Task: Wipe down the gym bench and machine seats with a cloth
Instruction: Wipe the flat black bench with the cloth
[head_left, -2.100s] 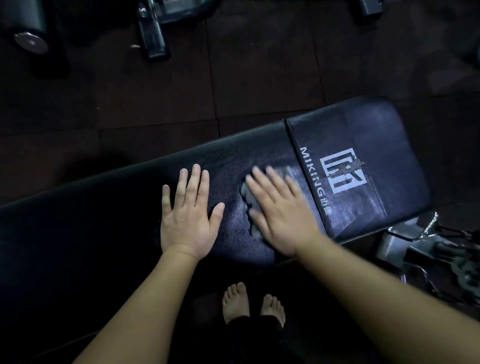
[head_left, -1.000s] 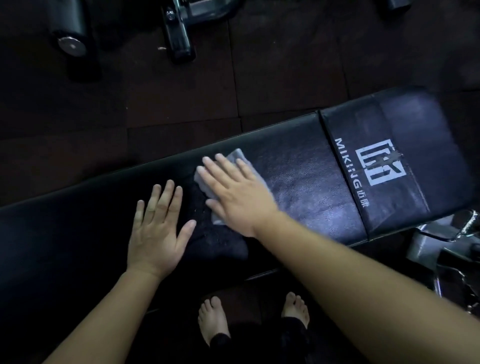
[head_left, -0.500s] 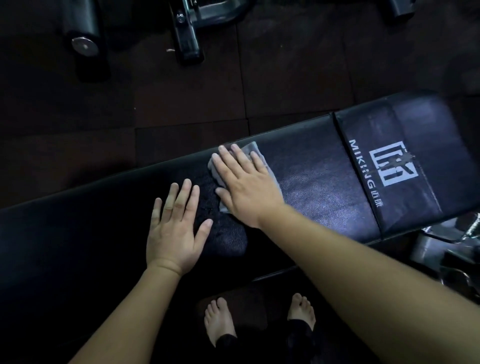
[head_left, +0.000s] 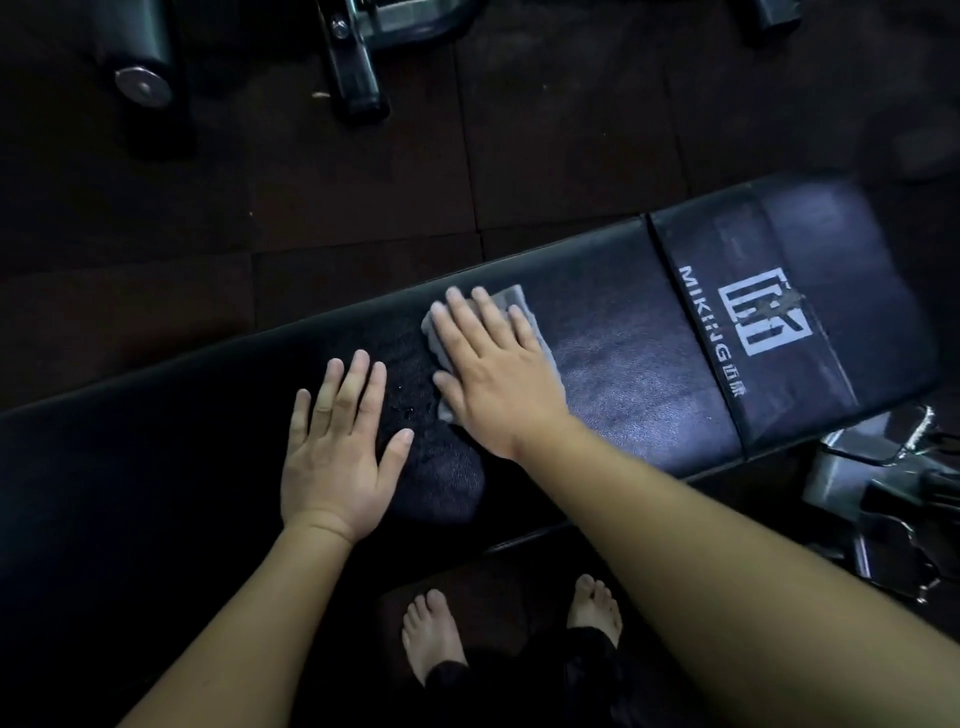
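A long black padded gym bench (head_left: 639, 364) runs from lower left to upper right, with a white logo on its right end. A small grey cloth (head_left: 511, 300) lies on the middle of the pad. My right hand (head_left: 493, 374) presses flat on the cloth with straight fingers and covers most of it. My left hand (head_left: 340, 447) rests flat on the bare pad just left of the cloth, fingers spread. A damp patch shows on the pad between and below the two hands.
Dark rubber floor tiles (head_left: 571, 130) lie beyond the bench. A machine foot (head_left: 353, 67) and a roller end with a metal cap (head_left: 143, 85) stand at the top left. Metal bench hardware (head_left: 893, 499) sticks out at the right. My bare feet (head_left: 431, 639) stand below the bench.
My right hand slid the cloth left along the pad from near the logo, then a little toward the far edge. My left hand shifted left and stayed flat on the pad.
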